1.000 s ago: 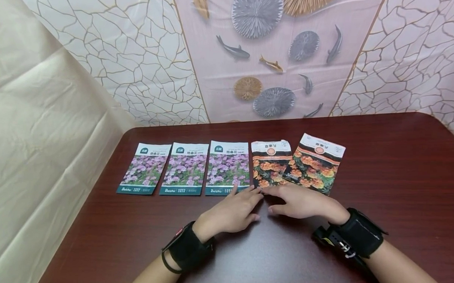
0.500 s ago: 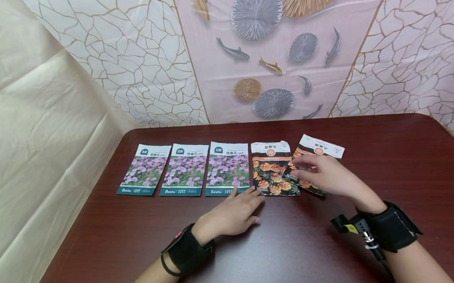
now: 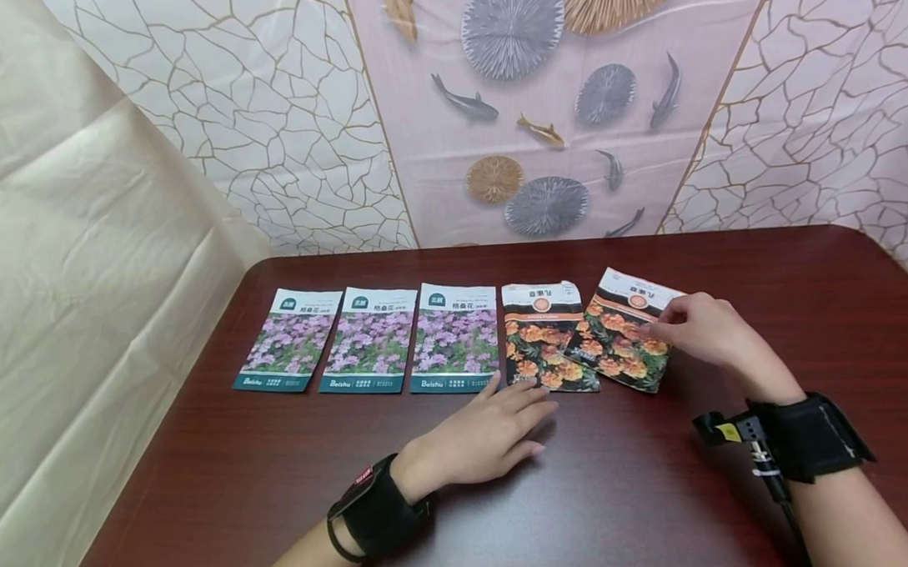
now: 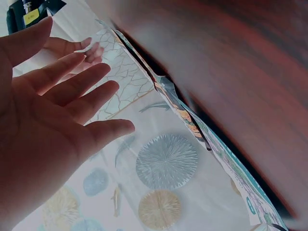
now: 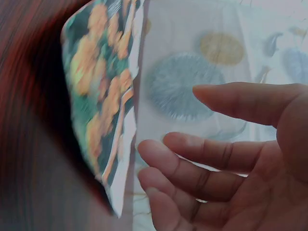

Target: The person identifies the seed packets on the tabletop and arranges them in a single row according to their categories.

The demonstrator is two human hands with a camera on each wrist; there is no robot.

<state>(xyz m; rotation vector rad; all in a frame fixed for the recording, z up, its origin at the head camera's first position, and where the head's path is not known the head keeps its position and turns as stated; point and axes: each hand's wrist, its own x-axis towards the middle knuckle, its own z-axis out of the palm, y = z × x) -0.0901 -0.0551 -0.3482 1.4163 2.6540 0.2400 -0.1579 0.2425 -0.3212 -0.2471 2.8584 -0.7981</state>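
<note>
Two seed packets with orange flowers lie on the table. The left orange-flower packet (image 3: pixel 540 336) is roughly straight; the right orange-flower packet (image 3: pixel 620 343) is tilted and overlaps its edge. At the right packet's upper right side is my right hand (image 3: pixel 711 330), covering part of that edge. In the right wrist view, that hand's fingers (image 5: pixel 207 149) are loosely bent, with a gap between thumb and forefinger and nothing held. My left hand (image 3: pixel 486 435) lies just below the left orange-flower packet. Its fingers (image 4: pixel 91 98) are spread and nearly straight in the left wrist view, holding nothing.
Three purple-flower seed packets stand in a row to the left: the near one (image 3: pixel 455 342), the middle one (image 3: pixel 369 343) and the far left one (image 3: pixel 290 340). The dark red table (image 3: pixel 566 521) ends at a patterned cloth (image 3: pixel 548 170) behind and a cream cloth (image 3: pixel 124 264) at left.
My right hand has moved right and away from me, from the left orange-flower packet's lower edge to the right packet's upper right side. My left hand has shifted slightly right. The packets look unmoved.
</note>
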